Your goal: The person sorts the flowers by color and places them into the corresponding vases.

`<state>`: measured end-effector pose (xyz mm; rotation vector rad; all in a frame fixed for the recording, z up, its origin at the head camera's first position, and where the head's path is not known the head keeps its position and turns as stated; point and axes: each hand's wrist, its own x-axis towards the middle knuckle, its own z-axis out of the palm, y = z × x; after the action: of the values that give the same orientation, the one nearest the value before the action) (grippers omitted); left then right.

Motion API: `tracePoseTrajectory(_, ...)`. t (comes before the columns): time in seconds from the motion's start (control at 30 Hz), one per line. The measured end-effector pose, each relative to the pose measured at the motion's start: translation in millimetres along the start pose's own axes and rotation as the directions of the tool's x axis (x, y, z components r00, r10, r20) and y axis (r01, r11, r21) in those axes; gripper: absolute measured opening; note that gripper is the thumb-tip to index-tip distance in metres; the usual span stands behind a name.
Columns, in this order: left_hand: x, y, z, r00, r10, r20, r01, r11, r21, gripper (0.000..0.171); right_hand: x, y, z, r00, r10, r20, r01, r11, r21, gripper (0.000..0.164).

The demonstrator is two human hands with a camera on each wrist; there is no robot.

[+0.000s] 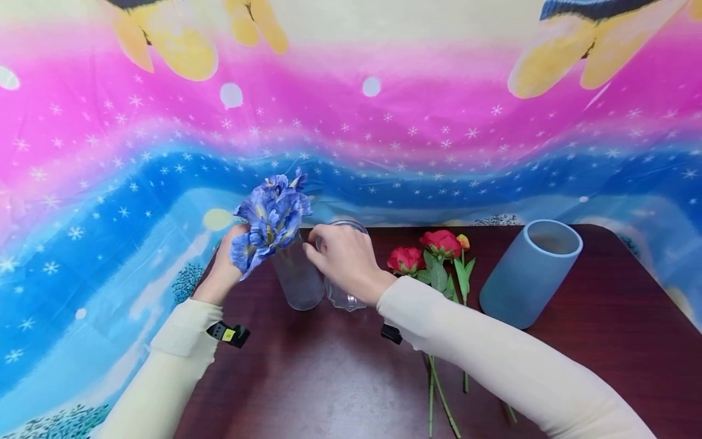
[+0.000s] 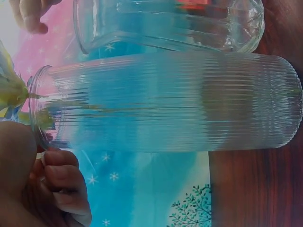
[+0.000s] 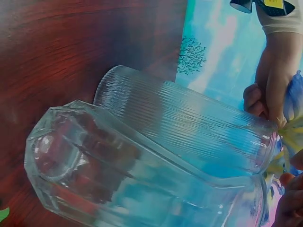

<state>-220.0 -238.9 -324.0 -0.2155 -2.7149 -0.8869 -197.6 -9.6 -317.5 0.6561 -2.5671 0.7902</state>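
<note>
Blue irises (image 1: 271, 213) stand with their stems inside a tall ribbed clear glass vase (image 2: 165, 104), their blooms above its rim. My left hand (image 1: 223, 262) holds that vase at the rim, fingers curled against the glass in the left wrist view. My right hand (image 1: 351, 256) hovers beside the blooms, over the mouth of a second, faceted glass vase (image 3: 137, 175). Its fingers (image 2: 32, 19) bend loosely, and nothing shows between them. In the head view this hand covers much of the faceted vase, which stands close against the ribbed one.
Red roses (image 1: 441, 244) and a yellow-orange tulip (image 1: 464, 242) lie on the dark wooden table (image 1: 329, 378), stems partly under my right sleeve. A blue-grey vase (image 1: 526, 280) stands at the right. Behind the table hangs a printed cloth (image 1: 351, 146).
</note>
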Motion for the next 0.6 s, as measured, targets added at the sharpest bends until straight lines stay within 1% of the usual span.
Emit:
tracePoseTrajectory(0.17,-0.2,-2.0,-0.7,1.000,0.026,0.002,-0.026,1.000,-0.006,0.016,-8,4,-2,1.000,-0.002,-0.012,0.002,1.000,0.018,0.012)
tracePoseTrajectory(0.4,0.8,-1.4,-2.4,0.999,-0.035,0.037,0.035,0.999,-0.009,0.022,-17,8,-5,0.999,-0.013,-0.040,0.014,1.000,0.026,0.011)
tracePoseTrajectory(0.5,0.2,-2.3,-2.9,0.999,-0.015,0.032,0.015,1.000,-0.021,0.020,-21,10,-9,0.999,-0.015,-0.038,0.016,0.999,0.029,0.010)
tracePoseTrajectory(0.6,-1.6,-5.4,-3.1,0.999,0.041,0.007,-0.041,0.999,-0.034,0.017,-24,12,-12,0.999,-0.017,-0.038,0.019,0.999,0.049,0.011)
